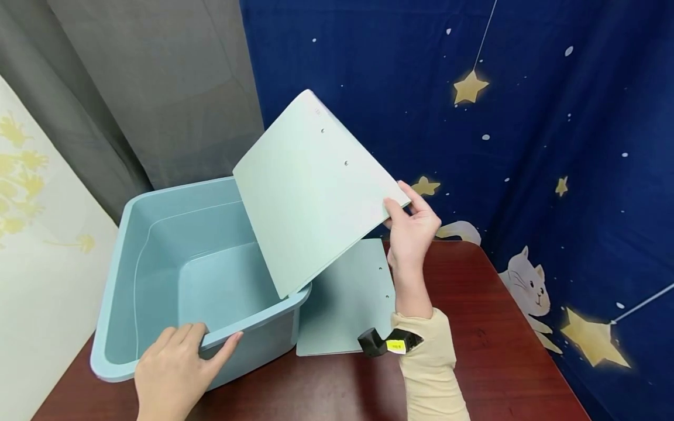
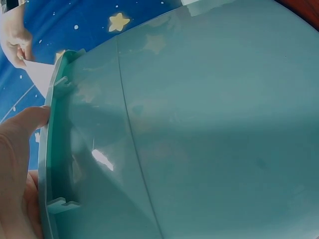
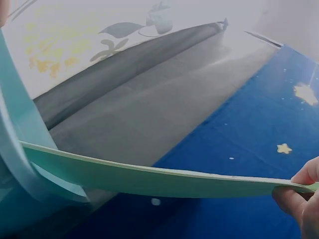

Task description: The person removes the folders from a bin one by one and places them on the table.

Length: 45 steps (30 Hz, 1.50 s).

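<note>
Tilted partly over the bin (image 1: 263, 348), the board (image 1: 316, 193) is being pinched at one corner by the right hand (image 1: 411, 231); the rim (image 1: 257, 320) is being gripped by the left hand (image 1: 171, 365). Light, springy handling is being suggested; edge holds are being favoured.

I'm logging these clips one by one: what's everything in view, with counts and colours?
Tub: 1, light blue, on table
Raised panel: 1, pale green, over tub's right side
Lying panel: 1, pale blue-green, right of tub
Table: 1, reddish brown, below
Curtain: 1, blue with stars and cat, behind right
Drape: 1, grey, behind left
Sheet: 1, white and yellow, far left
Wrist device: 1, black, at right wrist
Sleeve: 1, cream, right forearm
Left grip: 1, bare, holding tub's near rim
Right grip: 1, bare, pinching raised panel's right corner
</note>
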Available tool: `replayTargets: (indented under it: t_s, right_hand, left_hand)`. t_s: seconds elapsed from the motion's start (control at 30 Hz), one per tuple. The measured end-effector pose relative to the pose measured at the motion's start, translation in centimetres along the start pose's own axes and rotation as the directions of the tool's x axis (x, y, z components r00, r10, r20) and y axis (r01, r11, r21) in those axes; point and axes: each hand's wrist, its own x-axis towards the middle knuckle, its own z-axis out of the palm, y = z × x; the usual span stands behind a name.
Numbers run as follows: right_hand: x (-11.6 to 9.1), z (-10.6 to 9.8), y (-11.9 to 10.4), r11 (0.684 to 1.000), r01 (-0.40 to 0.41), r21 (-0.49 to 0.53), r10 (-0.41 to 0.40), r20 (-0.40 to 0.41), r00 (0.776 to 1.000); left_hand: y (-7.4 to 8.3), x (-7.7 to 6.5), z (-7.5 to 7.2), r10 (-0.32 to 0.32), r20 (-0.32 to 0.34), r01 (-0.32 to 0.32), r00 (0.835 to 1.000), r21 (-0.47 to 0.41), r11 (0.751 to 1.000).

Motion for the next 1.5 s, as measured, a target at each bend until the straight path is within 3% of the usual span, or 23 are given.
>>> replayTargets:
  t_s: [0.4,0.83,1.5]
  right_hand:
    - [1.5,-1.8,-1.0,0.998,0.043,0.042,-0.039,-0.078,0.996]
    - [2.4,-4.2,-2.0,0.995,0.067,0.076,-0.054,-0.161,0.985]
    - [1.9,-8.1,-1.1,0.998,0.029,0.053,-0.017,-0.218,0.976]
  left_hand:
    - [0.0,0.0,-0.1,-0.011,0.006,0.011,1.000,-0.008,1.000]
    - [-0.1,0.2,-0.4,0.000,0.082,-0.005,0.997,0.056,0.998]
    - [-0.1,0.1,-0.4,0.001,0.025,-0.001,1.000,0.011,1.000]
